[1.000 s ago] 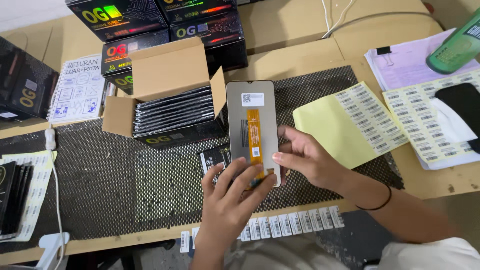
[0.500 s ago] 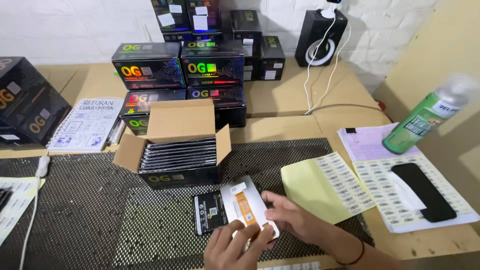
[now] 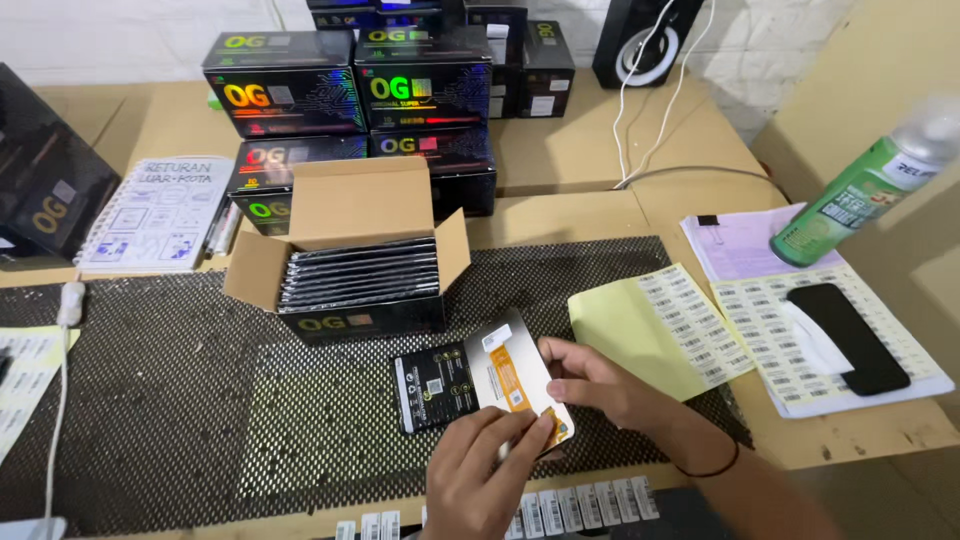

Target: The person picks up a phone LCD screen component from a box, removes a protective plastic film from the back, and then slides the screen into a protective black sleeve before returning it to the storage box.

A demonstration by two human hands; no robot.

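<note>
In the head view, a flat grey panel [image 3: 515,375] with an orange flex strip on its back is held low over a black mesh mat [image 3: 200,400], just in front of an open cardboard box [image 3: 345,255]. The panel is tilted and its lower left edge lies over a small black card [image 3: 435,385] that rests on the mat.

The right hand [image 3: 600,385] is placed at the right edge of the panel; its fingers are curled and closed on that edge. The left hand [image 3: 480,475] is seen at the bottom of the picture, with thumb and fingertips pressed together on the lower corner of the panel, where the orange strip ends.

The cardboard box is filled with thin dark sleeves standing in a row. Behind it, several black boxes [image 3: 350,90] with coloured printing are stacked on the wooden table [image 3: 560,160]. To the right of the hands a yellow sheet [image 3: 625,330] with small white labels is laid, and further right a black phone [image 3: 850,335] lies on more label sheets. A green spray can [image 3: 860,195] is standing tilted near the right edge. A notebook [image 3: 160,210] is seen at the left.
</note>
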